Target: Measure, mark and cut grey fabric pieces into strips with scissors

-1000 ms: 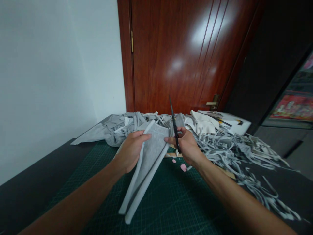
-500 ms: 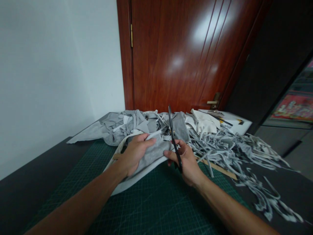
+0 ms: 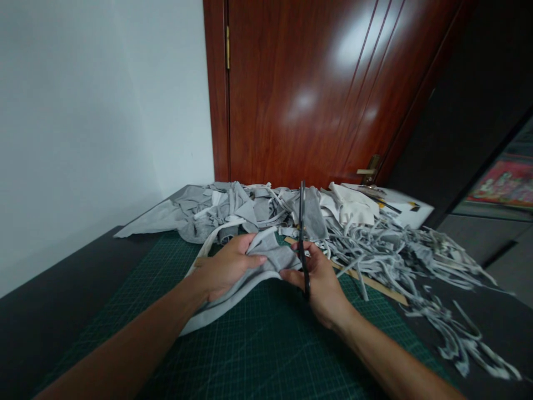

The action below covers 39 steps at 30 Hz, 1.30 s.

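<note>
Grey fabric with a pale edge band (image 3: pixel 266 254) is bunched in my left hand (image 3: pixel 231 264), the thumb lying on top of it. Its lower edge hangs toward me over the green cutting mat (image 3: pixel 266 344). My right hand (image 3: pixel 322 283) grips black scissors (image 3: pixel 303 222), whose blades point up and away, looking nearly closed. The thumb and fingers of that hand also touch the fabric's right end. Whether the scissors' handle loops circle the fingers is partly hidden.
A heap of grey cloth pieces (image 3: pixel 225 208) lies along the back by the wall. White cloth (image 3: pixel 353 206) and a white box (image 3: pixel 410 206) stand at the back right. Tangled grey strips (image 3: pixel 387 250) spread over the right side, beside a wooden ruler (image 3: pixel 375 285). A brown door (image 3: pixel 291 100) rises behind.
The fabric between my hands has slackened and folded, its right end shifting slightly. My left hand has moved slightly left and down; the scissors now stand more upright.
</note>
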### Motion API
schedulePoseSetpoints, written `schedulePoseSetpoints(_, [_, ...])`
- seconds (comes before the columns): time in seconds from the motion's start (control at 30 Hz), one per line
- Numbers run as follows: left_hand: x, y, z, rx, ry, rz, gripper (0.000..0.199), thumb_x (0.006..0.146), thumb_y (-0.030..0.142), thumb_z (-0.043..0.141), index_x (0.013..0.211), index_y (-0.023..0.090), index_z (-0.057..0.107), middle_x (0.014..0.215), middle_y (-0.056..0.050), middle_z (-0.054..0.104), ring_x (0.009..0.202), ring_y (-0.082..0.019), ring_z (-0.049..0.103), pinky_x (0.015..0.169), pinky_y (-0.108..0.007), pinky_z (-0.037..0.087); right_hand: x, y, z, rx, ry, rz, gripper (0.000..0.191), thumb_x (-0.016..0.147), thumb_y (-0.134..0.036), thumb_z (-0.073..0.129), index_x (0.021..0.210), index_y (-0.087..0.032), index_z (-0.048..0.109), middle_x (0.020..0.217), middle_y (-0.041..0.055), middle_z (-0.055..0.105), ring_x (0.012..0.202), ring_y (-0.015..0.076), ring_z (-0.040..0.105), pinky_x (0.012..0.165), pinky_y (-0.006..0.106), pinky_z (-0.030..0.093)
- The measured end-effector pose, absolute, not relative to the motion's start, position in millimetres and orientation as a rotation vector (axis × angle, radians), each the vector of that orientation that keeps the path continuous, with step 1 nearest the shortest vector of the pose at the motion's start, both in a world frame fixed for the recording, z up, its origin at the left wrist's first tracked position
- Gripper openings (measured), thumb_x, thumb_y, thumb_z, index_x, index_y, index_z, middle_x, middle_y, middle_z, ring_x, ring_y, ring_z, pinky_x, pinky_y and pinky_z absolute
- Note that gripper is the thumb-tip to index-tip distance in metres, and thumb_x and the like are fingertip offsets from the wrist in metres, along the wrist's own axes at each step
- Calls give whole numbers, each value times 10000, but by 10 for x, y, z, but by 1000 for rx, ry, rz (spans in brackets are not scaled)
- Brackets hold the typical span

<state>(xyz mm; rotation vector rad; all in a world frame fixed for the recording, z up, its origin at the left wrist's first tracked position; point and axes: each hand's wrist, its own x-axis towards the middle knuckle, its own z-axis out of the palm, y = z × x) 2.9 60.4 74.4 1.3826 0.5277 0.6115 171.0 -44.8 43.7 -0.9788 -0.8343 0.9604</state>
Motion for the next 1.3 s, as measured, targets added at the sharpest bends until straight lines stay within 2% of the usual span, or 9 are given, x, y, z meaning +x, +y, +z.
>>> schedulePoseSetpoints(0.23, [16,526,759,1358,576,674,497,626,209,911,1095,128,765,1022,-83,813,934,-240,733,902,-353,529,1669,-442,448,-966,-818,902,659,491,-163,1030,998,-234,614,796,-72,663,693,127,587,649,225,471])
schedulePoseSetpoints(0.4, [48,477,719,1496,663,714,485,605,173,889,1070,107,767,985,-77,813,856,-218,703,792,-316,505,1593,-440,410,-971,-774,893,662,494,-289,1073,982,-231,630,787,-61,664,682,138,600,609,236,471])
schedulePoseSetpoints(0.5, [84,433,719,1570,627,758,463,624,182,879,1070,122,767,903,-30,793,774,-184,667,730,-288,493,1552,-432,387,-1033,-723,870,645,522,-397,1067,964,-225,631,786,-51,667,653,142,594,543,234,435])
schedulePoseSetpoints(0.67, [82,414,745,1631,637,829,310,629,143,806,937,153,772,794,18,761,688,-151,625,644,-251,464,1561,-422,389,-1028,-734,918,648,471,-301,1080,907,-233,605,729,-82,641,610,141,608,599,273,487])
schedulePoseSetpoints(0.77, [59,438,727,1557,632,800,271,647,155,779,918,157,775,833,-6,787,710,-158,650,667,-257,482,1585,-434,391,-980,-735,925,678,444,-216,1074,934,-240,607,788,-79,665,665,143,627,654,276,518])
schedulePoseSetpoints(0.9, [61,443,697,1421,617,864,352,655,187,804,1002,158,752,902,-37,807,816,-207,721,770,-309,553,1605,-441,369,-977,-763,854,678,442,-128,1046,943,-240,602,811,-86,638,707,127,594,652,236,485])
schedulePoseSetpoints(1.07, [88,407,702,1404,653,986,527,676,279,873,1162,155,709,1045,-68,814,972,-271,758,905,-395,590,1583,-426,340,-983,-805,864,620,540,-192,1012,988,-253,588,796,-79,646,662,138,571,614,250,460])
schedulePoseSetpoints(1.3, [86,350,721,1794,789,1142,272,826,327,781,1052,188,720,981,-49,800,893,-259,734,853,-377,556,1523,-432,351,-1020,-746,830,604,558,-323,1047,1002,-234,648,804,-52,682,713,162,614,633,268,459])
